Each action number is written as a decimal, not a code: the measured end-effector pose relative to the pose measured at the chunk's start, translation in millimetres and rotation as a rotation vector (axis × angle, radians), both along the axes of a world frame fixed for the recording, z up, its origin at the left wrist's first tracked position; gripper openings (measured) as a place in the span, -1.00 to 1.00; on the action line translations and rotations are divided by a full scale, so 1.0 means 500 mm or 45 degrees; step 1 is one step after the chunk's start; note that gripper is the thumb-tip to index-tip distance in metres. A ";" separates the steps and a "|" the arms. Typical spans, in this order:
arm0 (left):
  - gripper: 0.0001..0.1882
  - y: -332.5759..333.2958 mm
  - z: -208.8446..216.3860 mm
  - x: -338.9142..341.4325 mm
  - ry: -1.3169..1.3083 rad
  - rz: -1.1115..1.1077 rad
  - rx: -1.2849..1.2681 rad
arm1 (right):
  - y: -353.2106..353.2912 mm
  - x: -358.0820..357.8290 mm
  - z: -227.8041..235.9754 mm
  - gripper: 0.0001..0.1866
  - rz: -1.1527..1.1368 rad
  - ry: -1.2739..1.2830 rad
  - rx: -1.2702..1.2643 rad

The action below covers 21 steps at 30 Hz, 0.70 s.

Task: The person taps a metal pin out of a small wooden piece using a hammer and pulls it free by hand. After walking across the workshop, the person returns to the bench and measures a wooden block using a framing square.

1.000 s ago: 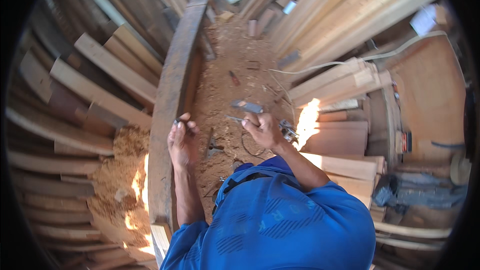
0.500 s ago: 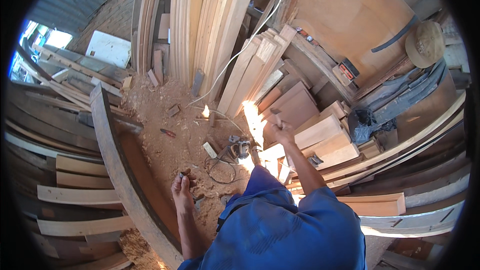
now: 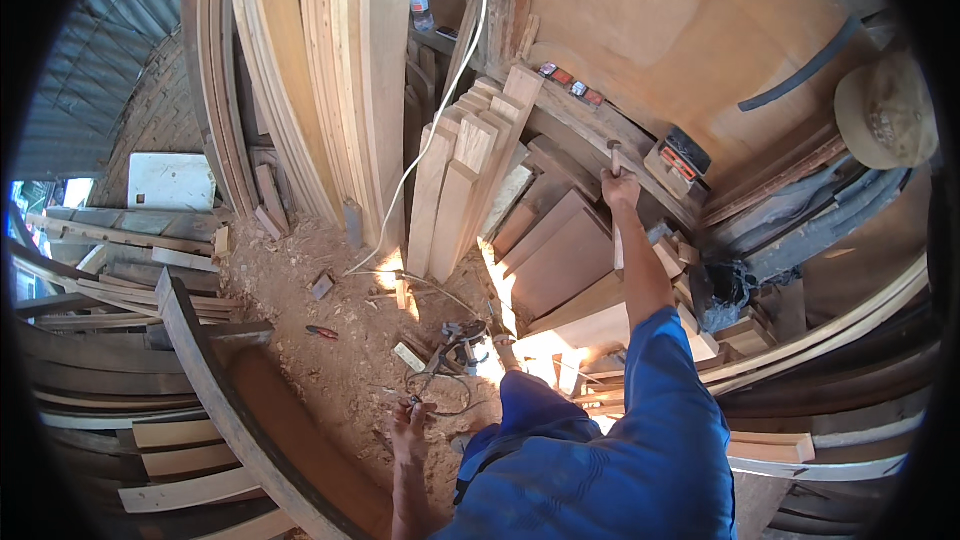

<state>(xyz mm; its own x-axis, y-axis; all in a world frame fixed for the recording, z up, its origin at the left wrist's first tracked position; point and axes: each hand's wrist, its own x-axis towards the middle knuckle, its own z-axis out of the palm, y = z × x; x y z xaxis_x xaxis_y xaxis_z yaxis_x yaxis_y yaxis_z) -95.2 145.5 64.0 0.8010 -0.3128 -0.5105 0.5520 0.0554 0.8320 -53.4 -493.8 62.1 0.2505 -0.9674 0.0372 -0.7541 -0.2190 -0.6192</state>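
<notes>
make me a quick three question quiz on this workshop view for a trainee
1. True or false: the right hand is empty.

2. Which of these lies on the sawdust-strewn floor?
A) the cap
B) the red-handled tool
C) the water bottle

3. Fill in higher or lower: in the picture, the left hand is ___ than the right hand.

Key: 1. False, it grips a handled tool. 2. B. 3. Lower.
</notes>
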 end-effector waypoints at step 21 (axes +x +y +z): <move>-0.92 -0.225 0.010 0.087 0.296 0.029 0.057 | -0.245 0.122 -0.079 -0.59 0.103 0.263 -0.215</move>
